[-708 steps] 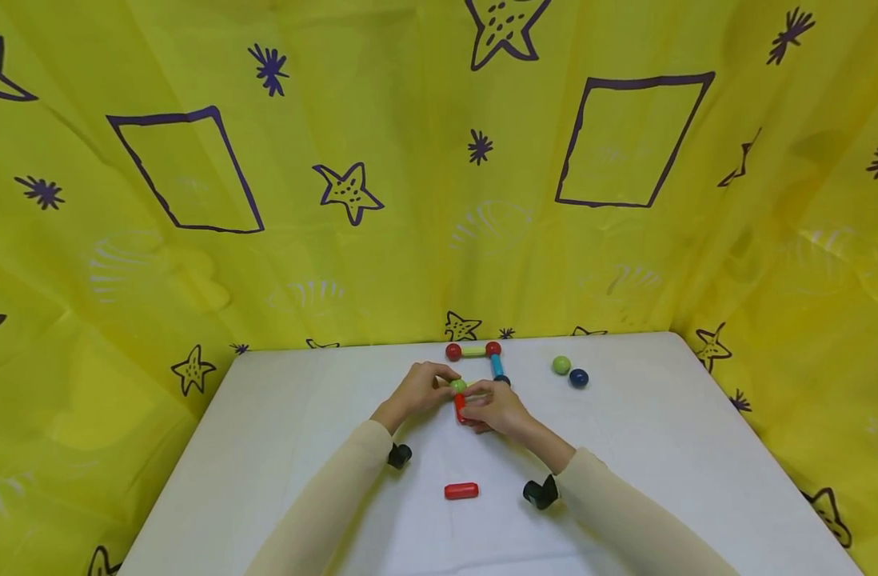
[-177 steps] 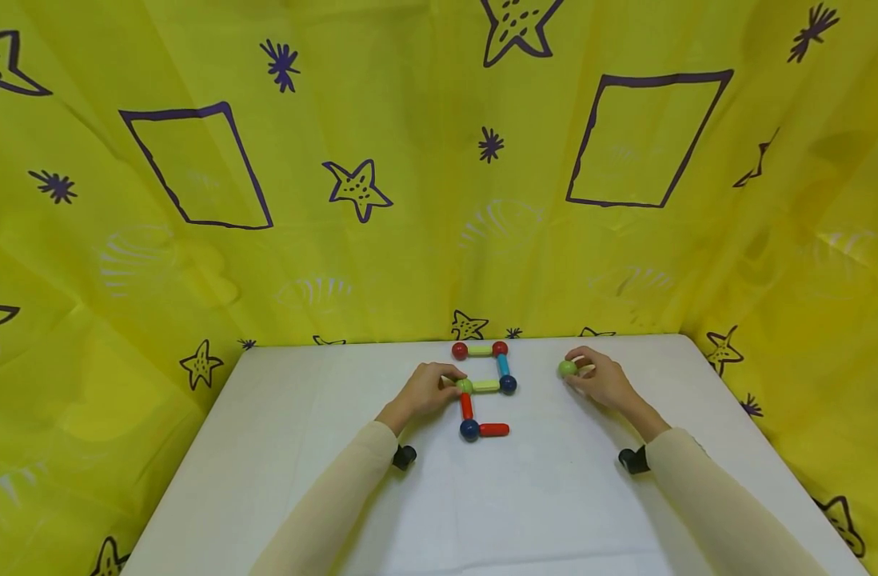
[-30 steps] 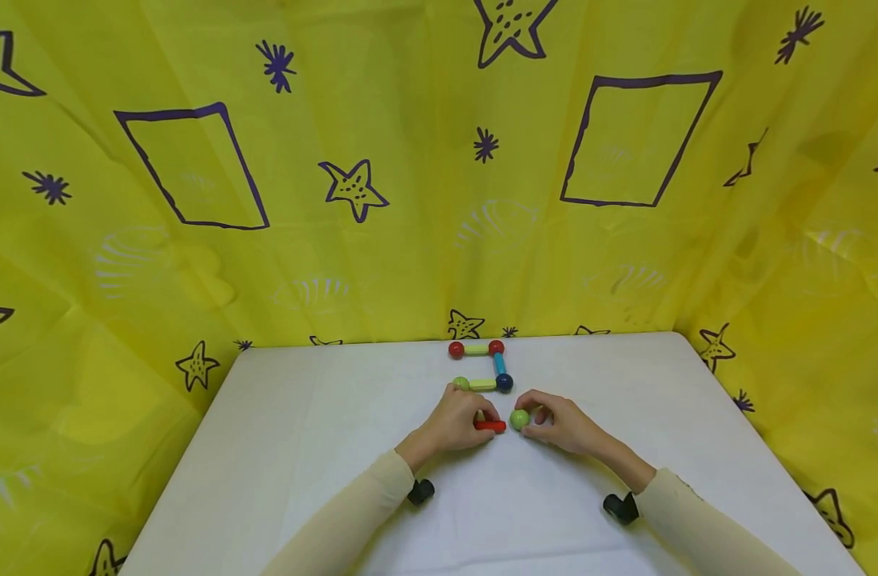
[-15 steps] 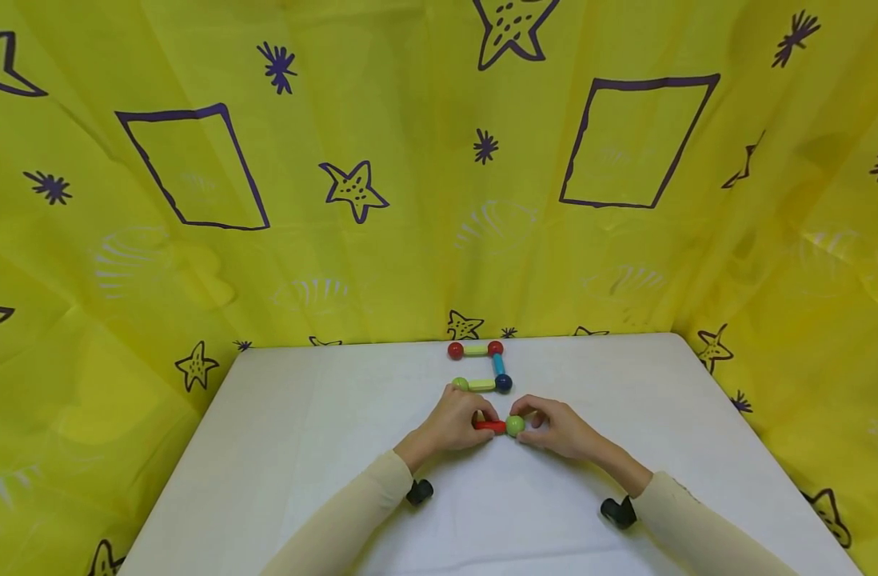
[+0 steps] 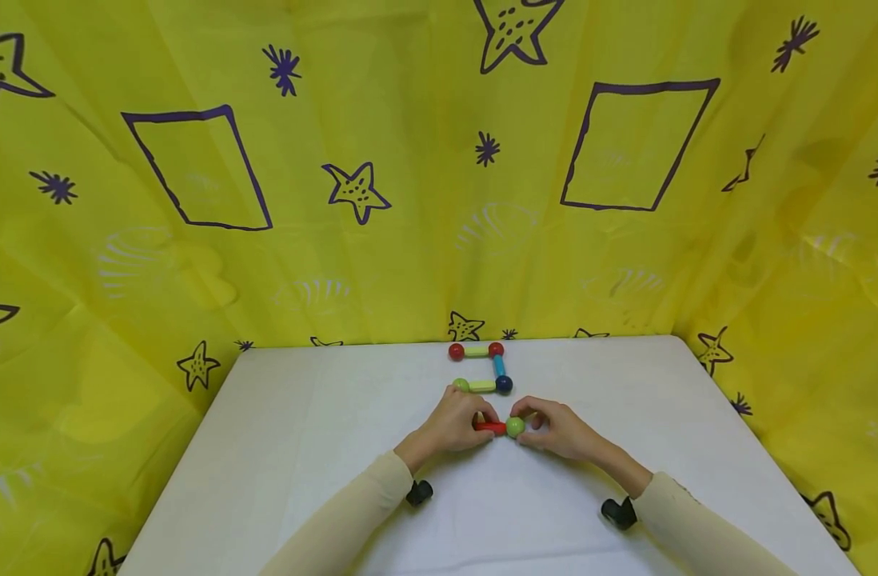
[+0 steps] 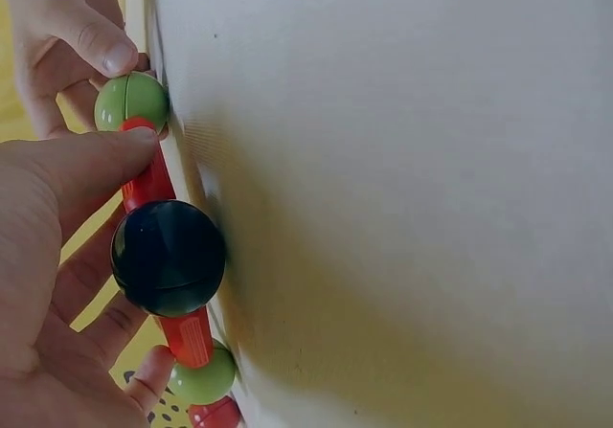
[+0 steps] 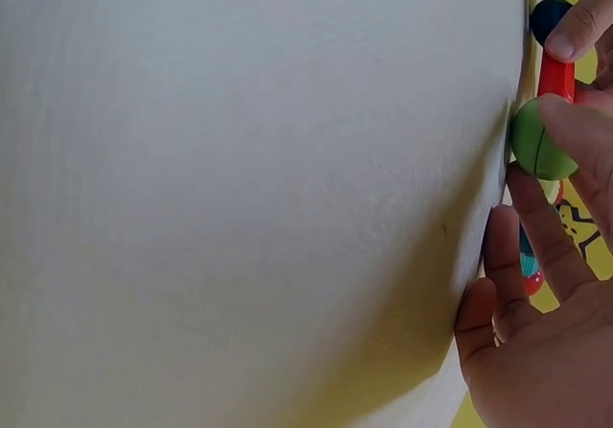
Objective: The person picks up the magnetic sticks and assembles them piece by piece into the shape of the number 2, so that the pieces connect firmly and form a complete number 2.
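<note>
In the head view my left hand [image 5: 453, 420] pinches a red stick [image 5: 491, 428] between thumb and fingers. My right hand [image 5: 564, 432] holds a light green ball [image 5: 515, 426] by thumb and forefinger, touching the stick's right end. The left wrist view shows the stick's other end on a dark blue ball [image 6: 169, 258], which the left hand hides from the head camera. From that ball a second red stick [image 6: 188, 337] runs to another green ball [image 5: 460, 386]. A yellow-green stick [image 5: 482, 386] joins this green ball to an upper dark blue ball [image 5: 504, 385].
Beyond it, a light blue stick [image 5: 500, 366] leads up to a red ball [image 5: 496, 350]. Another yellow-green stick [image 5: 476, 351] ends at a second red ball [image 5: 456, 352], close to the back edge. The white table [image 5: 324, 416] is bordered by a yellow patterned curtain [image 5: 410, 264].
Over the last second the right hand has brought the green ball left against the red stick's end. Since 5.9 seconds ago, the left hand has moved from the other green ball to this stick.
</note>
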A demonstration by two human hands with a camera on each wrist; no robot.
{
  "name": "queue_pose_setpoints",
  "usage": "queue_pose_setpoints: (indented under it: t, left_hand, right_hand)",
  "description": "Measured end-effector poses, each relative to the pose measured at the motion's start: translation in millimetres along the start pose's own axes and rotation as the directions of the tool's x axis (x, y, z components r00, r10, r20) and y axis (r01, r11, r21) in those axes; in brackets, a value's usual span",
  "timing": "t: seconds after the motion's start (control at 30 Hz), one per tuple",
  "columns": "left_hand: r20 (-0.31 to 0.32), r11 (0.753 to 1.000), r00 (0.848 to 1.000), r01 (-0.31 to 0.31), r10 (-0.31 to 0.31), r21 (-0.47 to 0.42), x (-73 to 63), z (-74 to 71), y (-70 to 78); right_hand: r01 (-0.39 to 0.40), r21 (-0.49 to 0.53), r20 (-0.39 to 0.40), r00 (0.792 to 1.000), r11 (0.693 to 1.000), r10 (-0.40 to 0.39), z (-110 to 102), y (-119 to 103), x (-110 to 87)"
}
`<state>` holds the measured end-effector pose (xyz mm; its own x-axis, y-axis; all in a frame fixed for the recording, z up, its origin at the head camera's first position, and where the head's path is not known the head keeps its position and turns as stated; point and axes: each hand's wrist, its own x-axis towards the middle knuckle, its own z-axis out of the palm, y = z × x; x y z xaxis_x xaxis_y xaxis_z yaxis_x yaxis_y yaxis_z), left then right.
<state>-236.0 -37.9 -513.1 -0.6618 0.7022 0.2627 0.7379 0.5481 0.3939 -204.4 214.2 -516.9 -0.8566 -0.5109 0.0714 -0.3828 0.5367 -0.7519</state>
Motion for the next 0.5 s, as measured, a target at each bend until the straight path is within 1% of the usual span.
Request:
queue_pose_setpoints:
  t: [0.13, 0.2, 0.27, 0.33, 0.4, 0.5]
  left_hand:
    - [-0.015, 1.000, 1.000, 0.015, -0.015, 0.003, -2.6, -3.4, 0.1]
    - [-0.036, 0.999, 0.999, 0.029, -0.030, -0.014, -5.3, -6.6, 0.1]
    - [-0.066, 0.999, 0.997, 0.040, -0.041, -0.029, -8.7, -10.6, -0.1]
    - [-0.100, 0.998, 0.994, 0.046, -0.050, -0.048, -12.2, -15.3, -1.7]
    - [-0.123, 0.997, 0.990, 0.056, -0.062, -0.054, -15.8, -19.8, -4.9]
    - [-0.138, 0.993, 0.985, 0.094, -0.103, -0.068, -22.5, -25.4, -12.4]
  right_hand:
    - [0.044, -0.002, -0.002, 0.999, 0.999, -0.044, -3.1, 2.5, 0.7]
    - [0.065, -0.003, -0.014, 0.998, 0.998, -0.065, -4.6, 3.8, 1.0]
    - [0.064, 0.005, -0.025, 0.998, 0.998, -0.064, -5.8, 4.3, 1.0]
    - [0.037, 0.022, -0.034, 0.999, 0.999, -0.036, -7.1, 4.1, 0.8]
    - [-0.008, 0.042, -0.044, 0.999, 0.999, 0.010, -8.7, 3.4, 0.4]
    - [-0.067, 0.067, -0.058, 0.996, 0.995, 0.071, -11.8, 2.9, -0.7]
